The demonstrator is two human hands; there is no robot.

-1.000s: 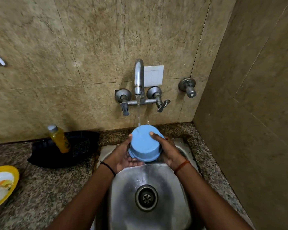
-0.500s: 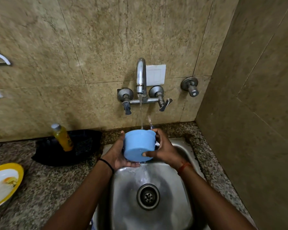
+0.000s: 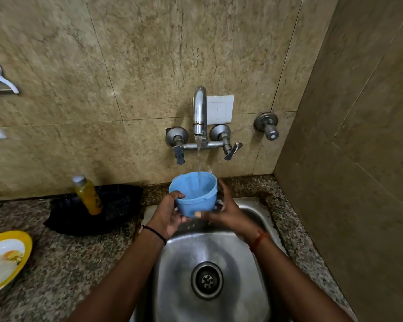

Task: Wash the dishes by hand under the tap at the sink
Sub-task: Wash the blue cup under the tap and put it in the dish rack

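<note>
Head view: the blue cup (image 3: 194,194) sat mouth-up above the steel sink (image 3: 254,275), directly under the tap (image 3: 200,112) at twelve o'clock, water running into it. The left hand (image 3: 169,216) gripped its nine o'clock wall; the right hand (image 3: 228,213) curled round its three o'clock side, thumb pressed on the base.

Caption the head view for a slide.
Both hands, left hand and right hand, hold a blue plastic cup under the running steel tap above the sink.
</note>
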